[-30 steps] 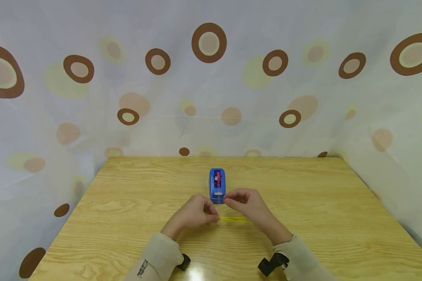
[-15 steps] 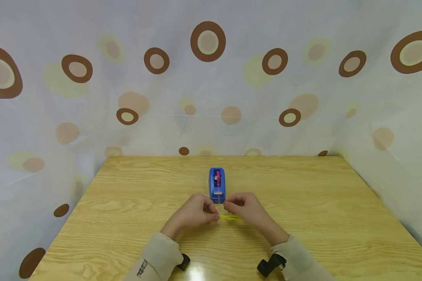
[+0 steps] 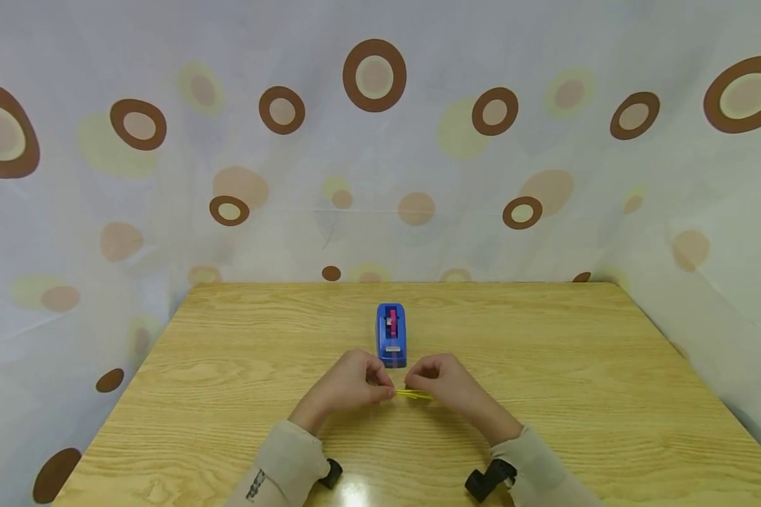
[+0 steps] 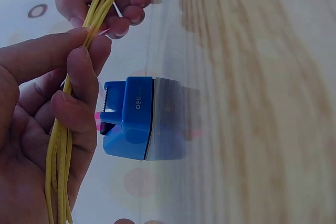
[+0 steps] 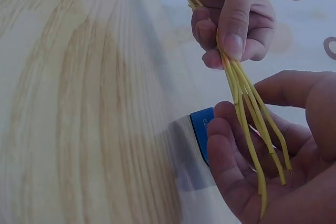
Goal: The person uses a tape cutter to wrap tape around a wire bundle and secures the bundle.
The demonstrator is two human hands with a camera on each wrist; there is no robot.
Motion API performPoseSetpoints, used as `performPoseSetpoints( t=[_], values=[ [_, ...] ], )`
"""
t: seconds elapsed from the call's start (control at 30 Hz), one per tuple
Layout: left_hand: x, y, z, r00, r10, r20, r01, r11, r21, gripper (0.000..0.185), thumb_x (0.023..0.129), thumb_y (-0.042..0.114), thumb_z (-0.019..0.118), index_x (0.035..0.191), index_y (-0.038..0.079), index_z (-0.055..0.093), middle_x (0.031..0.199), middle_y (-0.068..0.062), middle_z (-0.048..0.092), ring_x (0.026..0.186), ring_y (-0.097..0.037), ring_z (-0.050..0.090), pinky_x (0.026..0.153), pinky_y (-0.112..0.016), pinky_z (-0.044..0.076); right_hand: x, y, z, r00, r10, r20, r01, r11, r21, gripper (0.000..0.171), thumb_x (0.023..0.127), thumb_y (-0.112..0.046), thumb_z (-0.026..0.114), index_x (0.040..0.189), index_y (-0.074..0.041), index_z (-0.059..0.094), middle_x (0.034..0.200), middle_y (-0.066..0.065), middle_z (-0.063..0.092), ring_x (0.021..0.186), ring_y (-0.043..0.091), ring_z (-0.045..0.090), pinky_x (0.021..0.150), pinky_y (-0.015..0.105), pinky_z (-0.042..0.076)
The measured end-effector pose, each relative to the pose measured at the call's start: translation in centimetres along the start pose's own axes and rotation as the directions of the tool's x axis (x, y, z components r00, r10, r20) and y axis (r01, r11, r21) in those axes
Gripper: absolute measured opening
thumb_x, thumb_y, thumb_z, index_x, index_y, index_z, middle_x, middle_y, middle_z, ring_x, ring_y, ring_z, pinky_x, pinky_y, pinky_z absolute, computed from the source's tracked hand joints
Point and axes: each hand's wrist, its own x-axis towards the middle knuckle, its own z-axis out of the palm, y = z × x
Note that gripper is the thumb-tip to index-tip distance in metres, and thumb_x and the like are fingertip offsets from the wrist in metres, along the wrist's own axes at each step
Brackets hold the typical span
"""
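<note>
The left hand (image 3: 349, 386) and right hand (image 3: 447, 384) each pinched one end of a bundle of yellow strands (image 3: 412, 394). It ran sideways between them, just in front of the blue tape dispenser (image 3: 391, 335).

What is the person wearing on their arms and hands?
The hands are bare, with no gloves or rings to see. Both arms wear light beige sleeves. The left sleeve has small dark lettering near the cuff. A black strap sits at each wrist.

Table (image 3: 545, 366) glossy wood grain; tape dispenser (image 3: 391, 335) smooth blue plastic; backdrop (image 3: 418, 162) matt cloth.
</note>
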Motion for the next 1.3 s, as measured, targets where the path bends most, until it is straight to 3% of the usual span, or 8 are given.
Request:
performPoseSetpoints(
  t=[0.2, 0.37, 0.53, 0.7, 1.03, 1.3],
  values=[
    [0.0, 0.0, 0.1, 1.0, -0.001, -0.003, 0.001, 1.0, 0.018, 0.01, 0.077, 0.015, 0.073, 0.07, 0.016, 0.067, 0.064, 0.003, 0.062, 0.054, -0.012, 0.057, 0.047, -0.029, 0.047, 0.5, 1.5, -0.1, 0.996, 0.026, 0.085, -0.03, 0.999, 0.042, 0.017, 0.089, -0.015, 0.059, 0.093, 0.0, 0.067, 0.087, 0.006, 0.063, 0.076, 0.023, 0.058, 0.069, 0.041, 0.05],
    [0.0, 0.0, 0.1, 1.0, 0.02, -0.005, -0.02, 1.0, 0.017, 0.01, 0.077, 0.014, 0.073, 0.069, 0.016, 0.067, 0.065, 0.003, 0.062, 0.053, -0.012, 0.056, 0.046, -0.029, 0.047, 1.4, 4.0, 0.1, 0.989, 0.059, 0.135, -0.068, 0.995, 0.068, 0.02, 0.088, -0.026, 0.06, 0.093, -0.009, 0.068, 0.089, 0.005, 0.064, 0.075, 0.022, 0.058, 0.066, 0.034, 0.05],
    [0.0, -0.1, 0.0, 0.999, 0.033, -0.003, -0.033, 0.999, 0.016, 0.011, 0.078, 0.014, 0.072, 0.069, 0.016, 0.067, 0.067, 0.004, 0.062, 0.055, -0.011, 0.056, 0.046, -0.027, 0.047, 1.4, 4.0, 0.0, 0.976, 0.075, 0.206, -0.095, 0.991, 0.09, 0.024, 0.09, -0.026, 0.057, 0.091, -0.006, 0.069, 0.081, 0.01, 0.064, 0.059, 0.017, 0.051, 0.054, 0.026, 0.044],
    [-0.1, 0.0, 0.0, 0.999, 0.033, -0.004, -0.033, 0.999, 0.028, 0.011, 0.078, 0.015, 0.073, 0.069, 0.017, 0.067, 0.067, 0.005, 0.062, 0.055, -0.01, 0.055, 0.047, -0.026, 0.047, 1.4, 3.9, -0.1, 0.965, 0.055, 0.257, -0.086, 0.99, 0.113, 0.027, 0.092, -0.024, 0.055, 0.09, 0.0, 0.068, 0.078, 0.017, 0.064, 0.051, 0.017, 0.043, 0.048, 0.025, 0.039],
    [0.0, -0.1, 0.0, 1.0, 0.027, -0.002, -0.027, 0.999, 0.045, 0.011, 0.076, 0.013, 0.074, 0.068, 0.017, 0.068, 0.066, 0.006, 0.062, 0.056, -0.009, 0.055, 0.048, -0.026, 0.047, 1.4, 4.2, -0.1, 0.969, 0.062, 0.238, -0.085, 0.992, 0.088, 0.021, 0.09, -0.022, 0.059, 0.093, -0.003, 0.068, 0.076, 0.013, 0.061, 0.053, 0.013, 0.043, 0.048, 0.023, 0.036],
    [0.1, -0.1, 0.0, 1.0, 0.015, -0.009, -0.014, 0.999, 0.039, 0.011, 0.076, 0.015, 0.074, 0.068, 0.018, 0.068, 0.07, 0.005, 0.062, 0.059, -0.01, 0.057, 0.05, -0.027, 0.048, 1.4, 4.0, -0.1, 0.981, 0.027, 0.194, -0.036, 0.998, 0.045, 0.013, 0.087, -0.02, 0.062, 0.091, -0.01, 0.068, 0.078, 0.005, 0.06, 0.063, 0.016, 0.049, 0.054, 0.026, 0.041]
  ],
)
